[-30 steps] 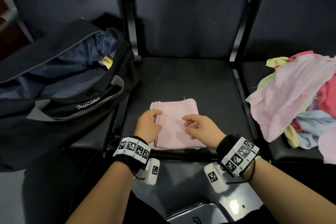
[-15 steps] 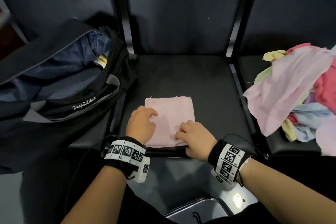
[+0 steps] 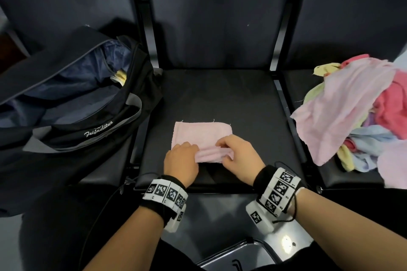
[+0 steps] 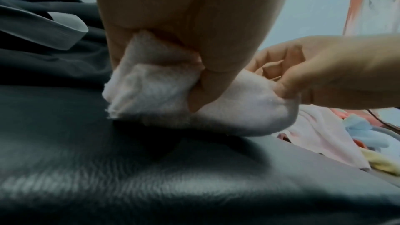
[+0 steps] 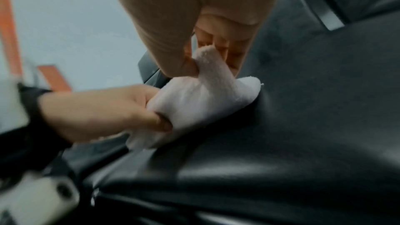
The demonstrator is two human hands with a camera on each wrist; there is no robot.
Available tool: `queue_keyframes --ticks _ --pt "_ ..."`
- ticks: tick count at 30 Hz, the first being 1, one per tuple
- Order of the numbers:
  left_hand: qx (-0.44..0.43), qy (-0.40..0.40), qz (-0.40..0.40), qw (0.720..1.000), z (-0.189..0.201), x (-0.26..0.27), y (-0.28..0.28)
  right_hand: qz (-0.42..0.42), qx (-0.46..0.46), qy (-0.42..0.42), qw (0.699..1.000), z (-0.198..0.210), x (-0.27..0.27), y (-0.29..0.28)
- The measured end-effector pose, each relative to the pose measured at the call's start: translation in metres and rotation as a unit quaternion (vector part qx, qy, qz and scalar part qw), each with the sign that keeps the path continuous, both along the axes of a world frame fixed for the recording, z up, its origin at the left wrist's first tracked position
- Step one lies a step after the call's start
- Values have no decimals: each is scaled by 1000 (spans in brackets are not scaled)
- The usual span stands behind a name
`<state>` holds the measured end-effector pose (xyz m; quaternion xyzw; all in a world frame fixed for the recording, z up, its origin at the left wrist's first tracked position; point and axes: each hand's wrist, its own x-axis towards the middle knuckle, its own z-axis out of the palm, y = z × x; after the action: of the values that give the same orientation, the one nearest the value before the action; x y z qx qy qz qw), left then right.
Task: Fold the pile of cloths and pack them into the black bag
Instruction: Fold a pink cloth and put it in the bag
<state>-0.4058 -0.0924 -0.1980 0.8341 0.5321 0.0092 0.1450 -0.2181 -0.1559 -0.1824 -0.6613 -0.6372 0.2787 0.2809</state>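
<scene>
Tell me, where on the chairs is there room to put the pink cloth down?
The middle seat is bare behind the pink cloth, up to the backrest, and on the strip right of it. The left seat is crowded by the black bag. The right seat is crowded by the cloth pile. Both hands grip the cloth's near edge.

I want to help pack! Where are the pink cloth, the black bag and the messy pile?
folded pink cloth (image 3: 202,131): head view, flat top.
black fabric bag (image 3: 66,136): head view, front wall.
colourful cloth pile (image 3: 343,112): head view, pink top sheet.
</scene>
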Motion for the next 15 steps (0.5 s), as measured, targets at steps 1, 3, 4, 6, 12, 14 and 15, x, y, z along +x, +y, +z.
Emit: queue_keyframes --ticks 1,3,4,6,12,14,15 --pt "-8 -17 2 1000 0 -1 3 27 3 -44 999 0 -1 -2" --pt "-29 -44 7 999 0 -6 6 99 11 -151 984 -5 -4 -6" --pt "-39 -52 6 998 1 -8 7 128 10 -193 973 -9 -6 -7" --pt "-53 -62 3 997 1 -11 9 142 8 -227 963 -16 -6 -8" --pt "-71 -79 42 994 1 -18 16 57 -35 -182 981 -19 6 1" --pt "-86 -100 54 990 1 -22 18 43 -41 -108 992 -18 13 2" --pt "-87 -100 53 990 0 -24 20 36 -44 -70 996 -17 17 2"
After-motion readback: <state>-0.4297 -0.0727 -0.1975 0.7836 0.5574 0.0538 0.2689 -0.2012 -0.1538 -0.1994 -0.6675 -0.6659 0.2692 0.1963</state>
